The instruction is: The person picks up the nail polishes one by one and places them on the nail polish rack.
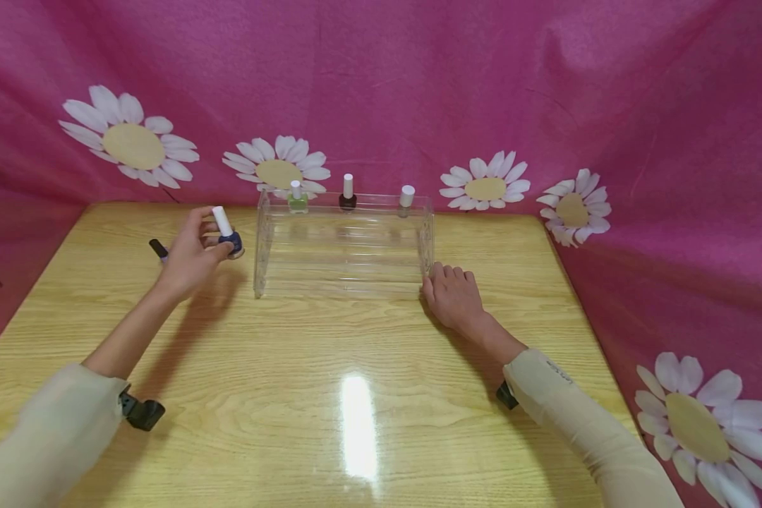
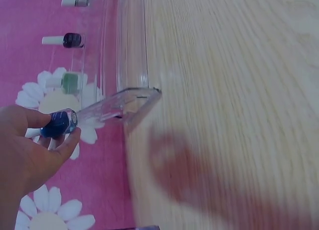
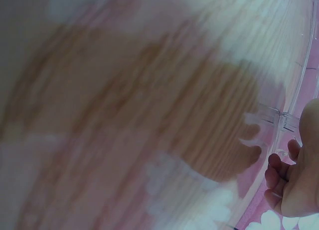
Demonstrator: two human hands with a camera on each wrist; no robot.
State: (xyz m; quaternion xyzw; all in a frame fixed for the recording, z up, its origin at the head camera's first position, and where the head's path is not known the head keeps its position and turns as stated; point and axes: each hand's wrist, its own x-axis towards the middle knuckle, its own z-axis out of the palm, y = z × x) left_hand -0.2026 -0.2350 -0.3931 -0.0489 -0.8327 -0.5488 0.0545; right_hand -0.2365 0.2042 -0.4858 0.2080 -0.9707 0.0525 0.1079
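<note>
My left hand [image 1: 193, 257] pinches a dark blue nail polish bottle [image 1: 231, 243] with a white cap, held above the table left of a clear tiered rack [image 1: 346, 289]. The cap tilts up and to the left in the head view. At the rack's front right corner is my right hand [image 1: 454, 296], its fingers curled and its thumb against the clear edge. Along the rack's top tier stand a green polish bottle [image 1: 298, 203], a dark one [image 1: 347, 200] and a greyish one with a white cap [image 1: 406, 199].
On the wooden table [image 1: 279, 395] a black-capped bottle [image 1: 159, 249] lies partly hidden behind my left hand. A pink cloth with large daisies [image 1: 381, 92] hangs behind the table and along its sides. The rack's back stands close to the cloth.
</note>
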